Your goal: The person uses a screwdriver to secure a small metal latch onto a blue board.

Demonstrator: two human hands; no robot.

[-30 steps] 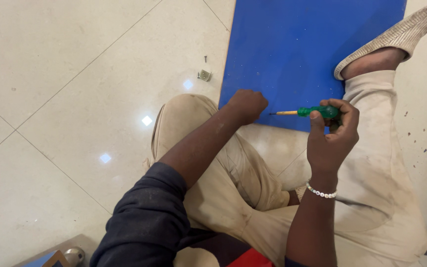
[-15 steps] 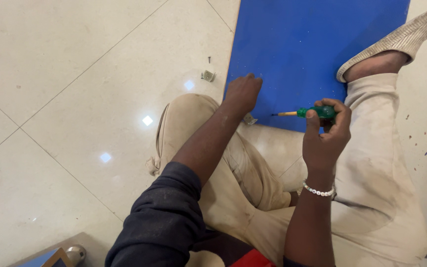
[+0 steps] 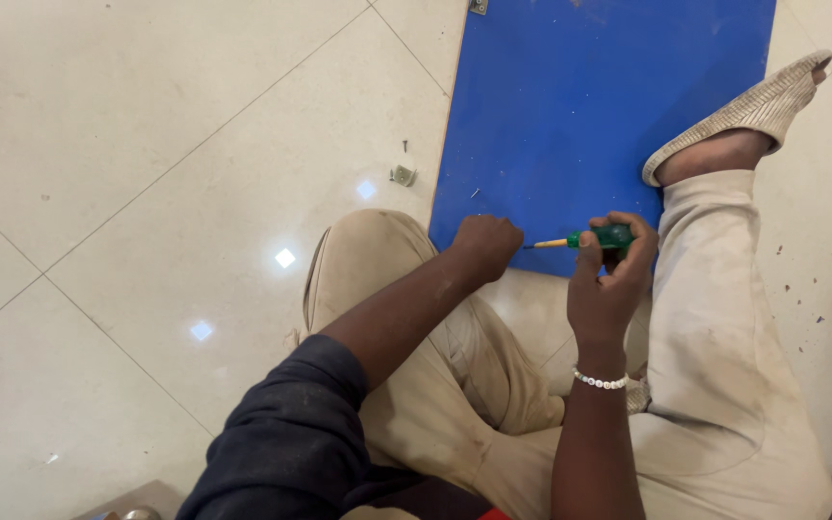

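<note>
Compared with one second ago, the left hand [image 3: 485, 246] has travelled forward off the knee to the near edge of the blue board [image 3: 570, 106], where it now rests as a closed fist; what it pinches, if anything, cannot be made out. The screwdriver [image 3: 597, 238], green-handled with a yellow collar and thin shaft, lies nearly level, its tip just beside the left knuckles and over the board's near edge. The right hand [image 3: 607, 289] wraps the handle firmly, thumb on top, a beaded bracelet [image 3: 599, 381] at the wrist below the grip. Beyond the grip the board lies flat on pale floor tiles [image 3: 146, 144]; a sandalled foot [image 3: 739, 120] rests on its right part, steadying it. To the left of the fist, a small metal bracket [image 3: 402, 174] and a loose screw [image 3: 404, 146] lie on the tile. Good practice, as a judgement: keep the shaft in line with the fastener, press along the axis, and hold the fist close to guide the tip.
</note>
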